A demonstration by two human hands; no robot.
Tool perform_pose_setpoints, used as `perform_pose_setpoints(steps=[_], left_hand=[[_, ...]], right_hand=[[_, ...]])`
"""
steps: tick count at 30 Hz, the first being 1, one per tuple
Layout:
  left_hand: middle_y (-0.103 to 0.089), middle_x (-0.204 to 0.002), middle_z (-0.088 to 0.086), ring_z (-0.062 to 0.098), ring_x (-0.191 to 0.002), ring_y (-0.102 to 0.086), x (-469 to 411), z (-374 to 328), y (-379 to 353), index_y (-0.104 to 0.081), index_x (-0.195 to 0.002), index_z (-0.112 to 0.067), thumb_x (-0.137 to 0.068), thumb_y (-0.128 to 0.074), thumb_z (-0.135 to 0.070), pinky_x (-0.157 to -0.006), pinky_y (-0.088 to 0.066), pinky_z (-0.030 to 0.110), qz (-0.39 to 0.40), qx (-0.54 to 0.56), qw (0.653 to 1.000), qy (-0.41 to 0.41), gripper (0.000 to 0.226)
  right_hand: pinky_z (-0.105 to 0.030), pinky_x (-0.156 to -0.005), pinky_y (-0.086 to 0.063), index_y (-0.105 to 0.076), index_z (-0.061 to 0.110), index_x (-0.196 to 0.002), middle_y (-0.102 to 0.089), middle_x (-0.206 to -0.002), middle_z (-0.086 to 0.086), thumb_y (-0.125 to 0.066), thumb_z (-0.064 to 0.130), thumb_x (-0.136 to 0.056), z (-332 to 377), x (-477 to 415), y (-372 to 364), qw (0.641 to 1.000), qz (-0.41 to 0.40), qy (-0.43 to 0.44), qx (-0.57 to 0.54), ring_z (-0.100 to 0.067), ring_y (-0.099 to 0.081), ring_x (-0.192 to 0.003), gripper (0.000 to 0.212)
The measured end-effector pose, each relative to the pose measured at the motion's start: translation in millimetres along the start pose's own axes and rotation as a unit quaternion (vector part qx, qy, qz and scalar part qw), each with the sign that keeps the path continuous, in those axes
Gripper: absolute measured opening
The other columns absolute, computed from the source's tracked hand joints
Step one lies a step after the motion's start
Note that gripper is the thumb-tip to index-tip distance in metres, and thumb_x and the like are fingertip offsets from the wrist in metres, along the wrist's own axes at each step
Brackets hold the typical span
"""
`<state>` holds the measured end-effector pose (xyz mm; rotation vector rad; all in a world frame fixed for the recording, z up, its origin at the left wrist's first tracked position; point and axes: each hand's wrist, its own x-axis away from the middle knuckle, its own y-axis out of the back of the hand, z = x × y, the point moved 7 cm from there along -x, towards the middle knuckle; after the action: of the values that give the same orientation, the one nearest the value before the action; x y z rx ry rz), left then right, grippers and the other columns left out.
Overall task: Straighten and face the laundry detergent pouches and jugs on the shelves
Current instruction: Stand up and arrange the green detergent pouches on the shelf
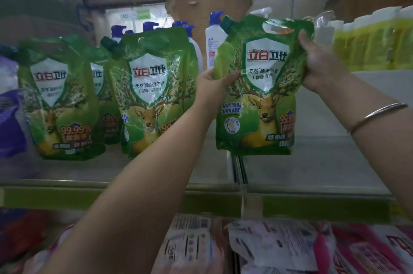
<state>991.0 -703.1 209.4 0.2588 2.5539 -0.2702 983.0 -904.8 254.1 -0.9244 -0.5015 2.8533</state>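
Fingers: L fingers [232,75] pinch, R fingers [305,39] curl round edges of glossy green deer-print plastic pouch [263,99].
Pouch: between fingers, upright, above pale shelf board [324,162].
Done: matching green pouches [152,95] left of fingers look faced.
To do: pink-white packs [279,249] below seem jumbled.

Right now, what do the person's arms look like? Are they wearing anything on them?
Both arms are bare, with no sleeves in view. The left arm has nothing on it, and no watch or band shows at its wrist. The right arm wears one thin, shiny metal bangle round the wrist, silvery with a coppery edge. No gloves show.
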Motion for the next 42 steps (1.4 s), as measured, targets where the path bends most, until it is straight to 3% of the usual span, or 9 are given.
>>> perform_pose_setpoints(steps=[5,8,13,18,23,27,32,37,42], left_hand=[[-0.069,-0.096,0.014,0.028,-0.089,-0.066,6.4,27.5,26.0,-0.063,-0.092,-0.012,-0.083,-0.069,-0.027,-0.084,-0.055,0.049,-0.073,-0.035,0.997,0.013,0.018],[-0.069,-0.099,0.004,0.018,-0.091,-0.067,23.4,48.7,26.1,-0.060,-0.103,-0.014,-0.078,-0.070,-0.041,-0.077,-0.057,0.030,-0.028,-0.096,0.993,0.059,0.039],[-0.072,-0.093,0.001,0.017,-0.085,-0.070,38.5,55.5,19.6,-0.064,-0.094,-0.016,-0.069,-0.080,-0.026,-0.079,-0.056,0.029,0.129,-0.201,0.961,0.141,0.031],[-0.073,-0.084,-0.006,0.004,-0.071,-0.070,49.3,69.1,20.9,-0.066,-0.089,-0.020,-0.067,-0.082,-0.011,-0.058,-0.054,0.015,0.163,-0.214,0.952,0.145,0.029],[-0.071,-0.092,-0.001,0.014,-0.086,-0.069,47.3,73.5,23.6,-0.065,-0.088,-0.022,-0.069,-0.081,-0.010,-0.075,-0.057,0.024,0.162,-0.220,0.951,0.148,0.028],[-0.070,-0.092,-0.003,0.015,-0.092,-0.067,47.2,76.6,27.1,-0.063,-0.085,-0.025,-0.070,-0.080,-0.012,-0.079,-0.054,0.023,0.163,-0.239,0.945,0.149,0.027],[-0.069,-0.106,0.002,0.018,-0.101,-0.064,44.1,85.5,37.1,-0.061,-0.102,-0.015,-0.065,-0.083,-0.009,-0.091,-0.052,0.031,0.141,-0.287,0.935,0.156,0.043],[-0.068,-0.109,0.007,0.023,-0.102,-0.063,43.3,90.6,39.5,-0.059,-0.104,-0.010,-0.064,-0.084,-0.010,-0.096,-0.050,0.041,0.130,-0.336,0.920,0.155,0.047],[-0.067,-0.108,0.008,0.023,-0.102,-0.062,43.4,90.4,40.8,-0.058,-0.110,-0.007,-0.065,-0.084,-0.014,-0.095,-0.050,0.042,0.127,-0.352,0.914,0.155,0.052]], right_hand=[[-0.037,-0.076,-0.057,-0.060,0.006,-0.110,-0.070,-0.104,-0.007,-0.056,0.037,-0.080,-18.4,12.2,-6.6,0.999,0.012,0.000,0.039,-0.023,-0.070,-0.093,0.043],[-0.029,-0.065,-0.056,-0.059,0.011,-0.097,-0.071,-0.094,0.000,-0.049,0.039,-0.092,-28.3,21.3,3.1,0.994,-0.003,-0.003,0.112,-0.015,-0.070,-0.082,0.030],[-0.029,-0.065,-0.057,-0.056,0.015,-0.082,-0.068,-0.098,-0.005,-0.048,0.035,-0.095,-20.4,28.4,9.9,0.984,-0.068,0.045,0.160,-0.015,-0.069,-0.082,0.026],[-0.030,-0.067,-0.058,-0.053,0.013,-0.076,-0.067,-0.101,-0.013,-0.046,0.030,-0.097,-10.6,22.8,7.6,0.971,-0.066,0.039,0.225,-0.018,-0.065,-0.076,0.028],[-0.026,-0.053,-0.059,-0.051,0.013,-0.075,-0.062,-0.079,-0.002,-0.048,0.028,-0.096,7.2,13.9,5.3,0.932,-0.016,-0.023,0.361,-0.009,-0.065,-0.059,0.026],[-0.017,-0.041,-0.052,-0.048,0.018,-0.073,-0.059,-0.077,0.002,-0.049,0.027,-0.096,4.2,13.7,9.8,0.934,-0.071,0.022,0.350,-0.002,-0.062,-0.049,0.025],[-0.022,-0.053,-0.057,-0.053,0.016,-0.080,-0.066,-0.081,0.001,-0.045,0.031,-0.097,-1.5,14.2,16.6,0.965,-0.025,0.014,0.261,-0.003,-0.067,-0.061,0.024],[-0.037,-0.071,-0.058,-0.052,0.007,-0.123,-0.069,-0.111,-0.007,-0.038,0.045,-0.096,-9.4,6.9,19.1,0.989,-0.020,-0.059,0.135,-0.023,-0.069,-0.097,0.049],[-0.049,-0.082,-0.056,-0.054,0.022,-0.082,-0.064,-0.092,-0.005,-0.043,0.066,-0.081,-3.6,5.8,27.1,0.962,-0.138,-0.012,0.237,-0.023,-0.065,-0.086,0.045]])
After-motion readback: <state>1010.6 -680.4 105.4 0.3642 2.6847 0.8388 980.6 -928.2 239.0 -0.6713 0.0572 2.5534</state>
